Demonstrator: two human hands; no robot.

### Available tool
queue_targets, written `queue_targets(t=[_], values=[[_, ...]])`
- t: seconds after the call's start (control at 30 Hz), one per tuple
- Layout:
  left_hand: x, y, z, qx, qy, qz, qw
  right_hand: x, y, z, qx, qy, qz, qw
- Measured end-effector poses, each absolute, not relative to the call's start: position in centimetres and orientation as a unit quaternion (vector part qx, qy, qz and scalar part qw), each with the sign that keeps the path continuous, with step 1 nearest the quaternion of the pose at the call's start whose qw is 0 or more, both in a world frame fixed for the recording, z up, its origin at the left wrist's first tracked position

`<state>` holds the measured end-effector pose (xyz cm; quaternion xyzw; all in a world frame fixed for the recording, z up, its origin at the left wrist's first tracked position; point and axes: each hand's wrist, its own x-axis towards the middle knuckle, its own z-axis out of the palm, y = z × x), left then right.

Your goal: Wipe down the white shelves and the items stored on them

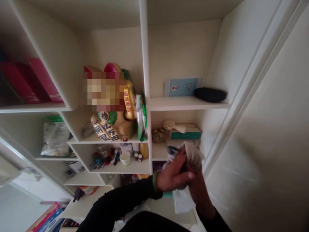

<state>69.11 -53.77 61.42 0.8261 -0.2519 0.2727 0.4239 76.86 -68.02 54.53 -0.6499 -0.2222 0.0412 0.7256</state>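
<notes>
In front of the lower right shelves, both hands meet around a pale cloth (193,155). My left hand (172,176) reaches in from the left, closed, with a green band at its wrist. A small dark, shiny object (173,150) shows by its fingertips; I cannot make out what it is. My right hand (196,185) is closed on the cloth, which covers most of its fingers. Where the hands overlap, the grip is partly hidden.
White shelving (188,103) surrounds the hands. A gold cat figure (129,127) stands at centre left. Right shelves hold a black oval object (210,94), a blue card (181,87), a clock (158,136) and a green-and-white box (187,134). A white cup (125,158) stands below the cat.
</notes>
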Motion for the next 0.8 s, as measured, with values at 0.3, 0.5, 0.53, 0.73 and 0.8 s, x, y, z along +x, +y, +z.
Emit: queue_targets(t=[0.3,0.5,0.53,0.73,0.8], values=[[69.3,-45.9,70.4,0.801,-0.142,0.572,0.099,84.2,-68.4,77.2,-0.657,-0.39,-0.371,0.528],[70.3,-43.5,69.5,0.825,-0.114,0.553,-0.005,89.4,-62.0,81.3,-0.797,-0.483,-0.307,0.192],[70.2,-43.5,69.0,0.827,-0.106,0.553,-0.004,89.2,-61.1,81.3,-0.798,-0.487,-0.306,0.179],[70.4,-43.9,67.1,0.82,-0.063,0.569,0.021,84.4,-56.9,81.3,-0.732,-0.559,-0.313,0.231],[71.1,-43.9,66.8,0.814,-0.058,0.578,0.011,83.6,-55.9,81.4,-0.72,-0.548,-0.289,0.312]])
